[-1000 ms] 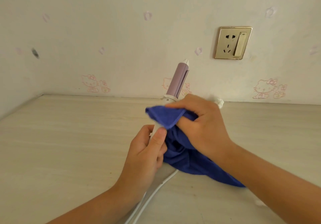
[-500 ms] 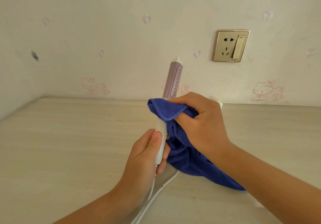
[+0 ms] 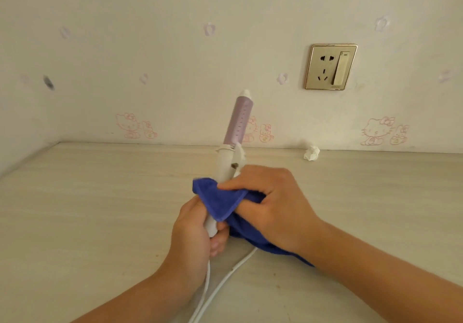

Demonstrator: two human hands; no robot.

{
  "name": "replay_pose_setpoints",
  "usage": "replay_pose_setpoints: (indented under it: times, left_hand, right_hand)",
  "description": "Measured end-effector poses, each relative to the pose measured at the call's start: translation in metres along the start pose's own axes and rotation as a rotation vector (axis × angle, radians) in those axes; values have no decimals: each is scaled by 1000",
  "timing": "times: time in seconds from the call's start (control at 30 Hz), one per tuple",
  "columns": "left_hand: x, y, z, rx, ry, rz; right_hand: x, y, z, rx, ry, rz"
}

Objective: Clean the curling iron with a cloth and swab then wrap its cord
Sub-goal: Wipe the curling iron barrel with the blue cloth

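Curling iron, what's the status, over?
Left hand grips the white-handled purple curling iron. Right hand presses blue cloth on the handle. White cord unwrapped.

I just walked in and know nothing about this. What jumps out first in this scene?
At the centre, a curling iron with a lilac barrel stands nearly upright, its white handle held low by the left hand. The right hand presses a bright blue cloth around that handle. Behind, a gold wall socket sits on the cartoon-cat wallpaper at upper right, with nothing plugged in.
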State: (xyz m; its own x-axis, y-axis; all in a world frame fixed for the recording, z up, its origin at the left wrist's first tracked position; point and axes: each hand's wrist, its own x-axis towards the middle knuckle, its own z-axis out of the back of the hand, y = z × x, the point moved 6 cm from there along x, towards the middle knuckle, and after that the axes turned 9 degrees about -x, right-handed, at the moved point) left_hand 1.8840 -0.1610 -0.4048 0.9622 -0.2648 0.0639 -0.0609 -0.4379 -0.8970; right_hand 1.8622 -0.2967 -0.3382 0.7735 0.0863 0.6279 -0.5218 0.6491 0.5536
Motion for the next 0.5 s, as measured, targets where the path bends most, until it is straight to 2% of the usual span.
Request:
replay_pose_setpoints:
  times: [0.07, 0.13, 0.23, 0.3, 0.4, 0.43, 0.5]
  left_hand:
    - [2, 0, -1, -65, 10, 40]
    - [1, 1, -5, -119, 75, 84]
    - [-2, 2, -8, -55, 160, 82]
    - [-2, 2, -9, -47, 149, 85]
    - [1, 5, -1, -147, 24, 137]
    - [2, 6, 1, -178, -8, 154]
    - [2, 6, 0, -167, 8, 169]
  right_hand:
    - [3, -1, 4, 6, -37, 2]
    - [14, -7, 23, 77, -181, -58]
    - [25, -15, 46, 218, -312, -147]
    - [23, -13, 41, 225, -232, -138]
    - [10, -4, 11, 94, -6, -31]
    - [6, -2, 4, 45, 23, -1]
    - [6, -4, 7, 19, -42, 6]
